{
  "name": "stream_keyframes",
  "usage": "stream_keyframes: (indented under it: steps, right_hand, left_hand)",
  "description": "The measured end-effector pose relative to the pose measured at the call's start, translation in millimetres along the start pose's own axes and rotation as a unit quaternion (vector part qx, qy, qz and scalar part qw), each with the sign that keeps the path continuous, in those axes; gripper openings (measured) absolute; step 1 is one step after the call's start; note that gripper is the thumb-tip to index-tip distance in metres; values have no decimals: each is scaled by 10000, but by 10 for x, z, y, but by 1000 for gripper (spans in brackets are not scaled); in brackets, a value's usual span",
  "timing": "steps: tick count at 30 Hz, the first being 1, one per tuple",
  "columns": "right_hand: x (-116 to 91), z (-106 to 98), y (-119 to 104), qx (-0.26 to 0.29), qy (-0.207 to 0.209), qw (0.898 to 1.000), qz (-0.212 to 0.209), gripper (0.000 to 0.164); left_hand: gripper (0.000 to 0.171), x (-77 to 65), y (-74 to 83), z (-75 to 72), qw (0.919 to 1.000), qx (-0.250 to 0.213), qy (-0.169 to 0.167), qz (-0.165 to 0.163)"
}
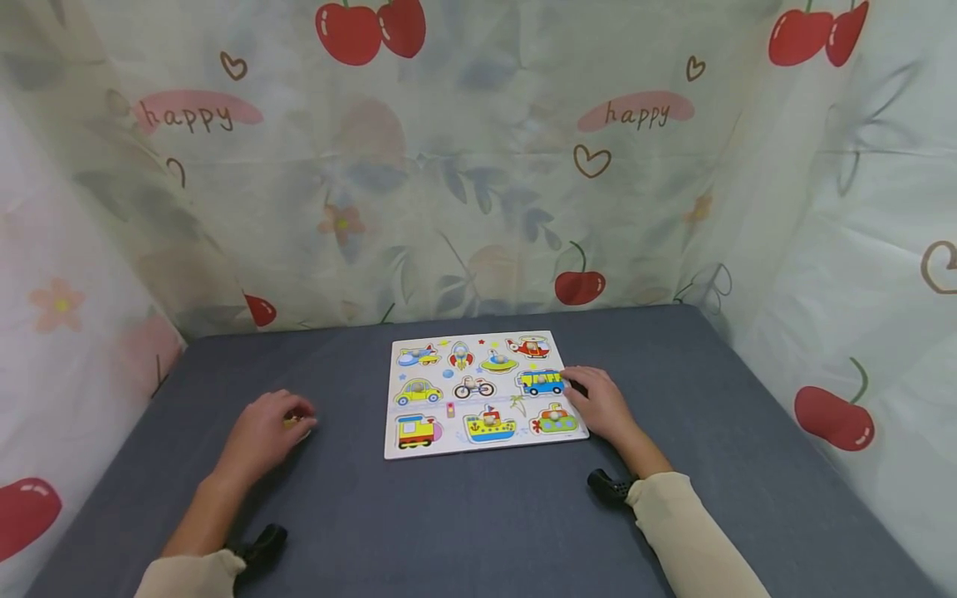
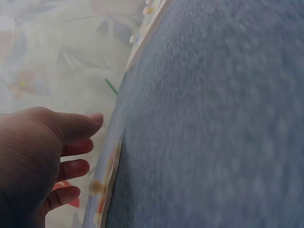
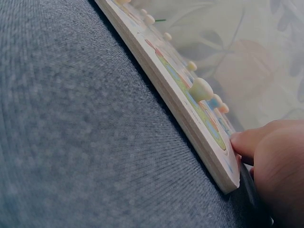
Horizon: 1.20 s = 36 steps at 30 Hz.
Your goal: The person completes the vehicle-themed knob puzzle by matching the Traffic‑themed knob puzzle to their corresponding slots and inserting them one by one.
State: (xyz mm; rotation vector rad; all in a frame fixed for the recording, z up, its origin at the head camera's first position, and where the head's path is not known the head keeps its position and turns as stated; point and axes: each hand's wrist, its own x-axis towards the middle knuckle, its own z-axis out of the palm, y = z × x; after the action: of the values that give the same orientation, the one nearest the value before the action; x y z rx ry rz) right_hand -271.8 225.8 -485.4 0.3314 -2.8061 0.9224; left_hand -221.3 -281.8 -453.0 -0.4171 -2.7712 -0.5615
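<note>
A wooden peg puzzle board point(image 1: 454, 425) with colourful vehicle pictures lies flat on the table. My left hand point(image 1: 262, 436), left of the board, hovers with loosely bent fingers over a loose puzzle piece point(image 2: 112, 178) with a round knob. In the left wrist view a gap shows between the fingertips and that piece; in the head view the hand covers most of it. My right hand point(image 1: 601, 404) holds the board's right edge, its thumb point(image 3: 242, 142) against the rim near the corner. Knobs point(image 3: 201, 89) stand up from the board's pieces.
Dark grey cloth covers the table point(image 1: 449, 523). A printed curtain point(image 1: 478, 166) with cherries and flowers rises behind the table and along both sides. Each wrist wears a black camera mount point(image 1: 609, 487).
</note>
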Motion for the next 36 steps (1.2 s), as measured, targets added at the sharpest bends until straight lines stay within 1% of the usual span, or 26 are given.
stream_keyframes:
  steps: [8,10,13,18,21,28,36]
  right_hand:
    - [2,2,8,35,21,10000,-35,38]
    - [3,1,11,45,23,10000,-40,38]
    - [5,-4,16,41,29,10000,-25,38]
    - [12,-8,25,41,-3,10000,10,38]
    - [15,-8,28,52,-37,10000,17,39]
    - [8,-3,26,46,-39,10000,55,39]
    - [8,12,21,53,-19,10000,78,39]
  left_hand:
    - [13,-91,-141,-63,9998,71,176,88]
    - [14,-107,-169,-73,9998,80,164,66]
    - [15,-128,-199,-88,9999,76,49,-70]
    - [17,-152,-232,-111,9989,65,-247,-405]
    - [18,-161,-245,-124,9981,55,-341,-509]
    - [19,-201,-298,-119,9976,12,-384,-574]
    - [20,-227,-325,-120,9974,-52,-293,-653]
